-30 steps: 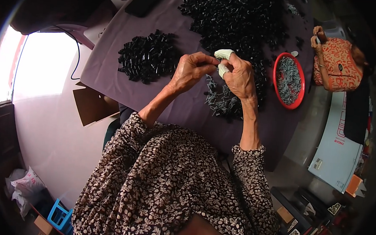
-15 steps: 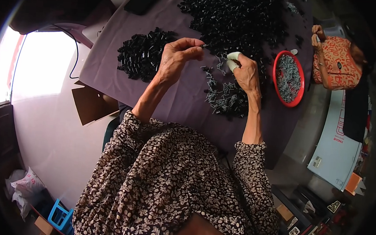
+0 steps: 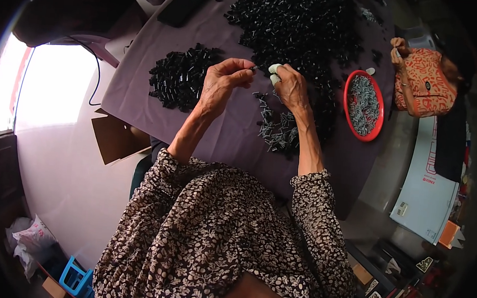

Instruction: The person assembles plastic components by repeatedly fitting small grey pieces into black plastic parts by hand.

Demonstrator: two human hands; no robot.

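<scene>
Left hand (image 3: 219, 84), pinched narrow on one small dark piece (image 3: 255, 68) between the hands, above the purple cloth (image 3: 223, 134); right hand (image 3: 292, 89), contents we cannot tell; both, we judge, best kept steady and aligned.

One wide fisheye view looks steeply down from head height. The shirt (image 3: 206, 229) sits closest — the table (image 3: 231, 132) lies beyond.

A loose blouse (image 3: 212, 224), blackish brown, is printed all over with cream leaves, sprigs and rounded blossoms. Its roomy sleeves (image 3: 319, 208) gather into narrow, frilled cuffs (image 3: 310, 178) on the forearms (image 3: 189, 132) (the same print runs through them). On the right hand (image 3: 293, 91), pale cream finger covers (image 3: 274, 68) wrap the thumb and a finger.
</scene>
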